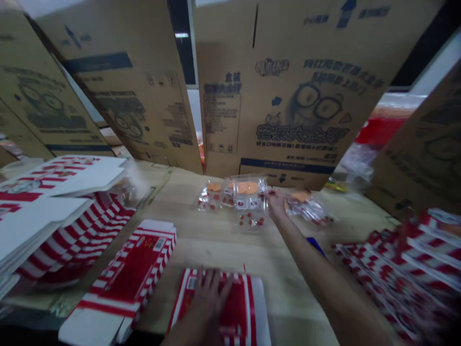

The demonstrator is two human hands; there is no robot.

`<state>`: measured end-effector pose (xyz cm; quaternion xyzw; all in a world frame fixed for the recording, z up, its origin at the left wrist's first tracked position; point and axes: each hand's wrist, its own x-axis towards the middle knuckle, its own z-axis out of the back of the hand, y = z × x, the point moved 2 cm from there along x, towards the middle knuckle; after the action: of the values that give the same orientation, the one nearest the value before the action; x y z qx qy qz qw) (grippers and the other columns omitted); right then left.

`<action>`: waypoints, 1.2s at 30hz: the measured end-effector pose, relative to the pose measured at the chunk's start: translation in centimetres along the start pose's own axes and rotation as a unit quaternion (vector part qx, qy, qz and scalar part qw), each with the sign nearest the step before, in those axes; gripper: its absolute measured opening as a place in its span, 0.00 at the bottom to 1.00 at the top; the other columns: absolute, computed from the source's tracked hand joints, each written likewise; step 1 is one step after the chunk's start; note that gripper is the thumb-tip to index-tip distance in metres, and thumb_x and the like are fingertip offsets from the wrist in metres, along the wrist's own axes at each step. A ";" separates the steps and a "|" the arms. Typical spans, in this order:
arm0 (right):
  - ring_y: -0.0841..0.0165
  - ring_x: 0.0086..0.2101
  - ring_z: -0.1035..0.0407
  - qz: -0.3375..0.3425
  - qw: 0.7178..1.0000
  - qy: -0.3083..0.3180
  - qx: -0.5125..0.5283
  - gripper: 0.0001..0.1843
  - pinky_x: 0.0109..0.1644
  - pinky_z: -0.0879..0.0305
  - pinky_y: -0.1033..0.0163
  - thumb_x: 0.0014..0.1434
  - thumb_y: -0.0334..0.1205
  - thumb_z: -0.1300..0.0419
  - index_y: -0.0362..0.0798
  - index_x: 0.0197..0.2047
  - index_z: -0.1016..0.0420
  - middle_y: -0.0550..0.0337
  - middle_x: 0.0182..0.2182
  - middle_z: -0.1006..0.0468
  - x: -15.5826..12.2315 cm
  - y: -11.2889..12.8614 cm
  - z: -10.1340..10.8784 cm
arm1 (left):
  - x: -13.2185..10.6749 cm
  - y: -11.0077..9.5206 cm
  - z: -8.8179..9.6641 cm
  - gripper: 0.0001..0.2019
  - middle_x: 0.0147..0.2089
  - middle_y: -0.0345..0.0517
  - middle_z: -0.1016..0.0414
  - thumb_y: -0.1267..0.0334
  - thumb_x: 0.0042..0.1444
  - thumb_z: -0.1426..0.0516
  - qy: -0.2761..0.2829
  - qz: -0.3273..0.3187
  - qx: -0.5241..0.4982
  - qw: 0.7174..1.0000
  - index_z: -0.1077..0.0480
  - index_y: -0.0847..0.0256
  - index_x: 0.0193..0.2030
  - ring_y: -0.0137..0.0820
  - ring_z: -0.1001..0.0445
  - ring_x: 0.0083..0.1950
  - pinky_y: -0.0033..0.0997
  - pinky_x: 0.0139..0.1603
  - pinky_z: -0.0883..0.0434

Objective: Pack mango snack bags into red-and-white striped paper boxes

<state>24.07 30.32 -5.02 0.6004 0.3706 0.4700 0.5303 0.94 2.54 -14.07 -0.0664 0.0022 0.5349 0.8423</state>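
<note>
My left hand point(209, 293) lies with fingers spread on a red-and-white striped flat-lying carton point(236, 307) at the table's near edge. Farther off, my right hand point(276, 203) reaches out with its fingers closed at the right edge of a clear plastic packet point(249, 201). Orange pieces show inside that packet, and red marks are printed on it. Similar clear packets point(210, 196) lie to its left, and more packets point(308, 206) lie just right of the hand. Blur hides the exact fingertips.
Another red striped carton point(135, 269) lies to the left, beside a stack of white-and-red cartons point(65, 192). Striped filled boxes point(406, 274) are piled at the right. Large brown cardboard boxes point(306, 96) stand along the back. A blue object point(316, 246) lies partly behind my right forearm.
</note>
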 end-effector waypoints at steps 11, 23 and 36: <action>0.68 0.26 0.38 0.075 0.931 0.260 -0.246 0.25 0.32 0.41 0.64 0.57 0.38 0.49 0.45 0.56 0.27 0.60 0.26 0.29 -16.6 2.0 9.2 | -4.5 -1.8 5.0 0.50 0.61 0.69 0.40 0.46 0.36 0.37 -0.103 0.178 -0.021 0.978 0.43 0.69 0.66 0.59 0.42 0.61 0.62 0.64 0.54; 0.62 0.44 0.34 0.179 0.737 0.513 -0.401 0.22 0.61 0.56 0.37 0.65 0.37 0.48 0.65 0.60 0.32 0.57 0.42 0.27 -21.8 2.0 6.0 | -4.4 -2.1 4.2 0.50 0.64 0.67 0.43 0.49 0.32 0.35 -0.129 0.100 -0.001 0.987 0.42 0.64 0.65 0.59 0.46 0.64 0.62 0.67 0.60; 0.54 0.60 0.41 0.098 0.937 0.128 -0.311 0.22 0.65 0.48 0.44 0.61 0.46 0.47 0.46 0.54 0.27 0.43 0.57 0.32 -23.0 -2.6 11.1 | -3.6 -1.0 3.6 0.61 0.70 0.69 0.50 0.40 0.27 0.34 -0.003 0.094 -0.017 0.995 0.48 0.62 0.70 0.62 0.49 0.68 0.64 0.66 0.58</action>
<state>28.32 5.81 -11.47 0.3735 0.2104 0.6845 0.5896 0.09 -0.77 -10.14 -0.0786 -0.0032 0.6116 0.7873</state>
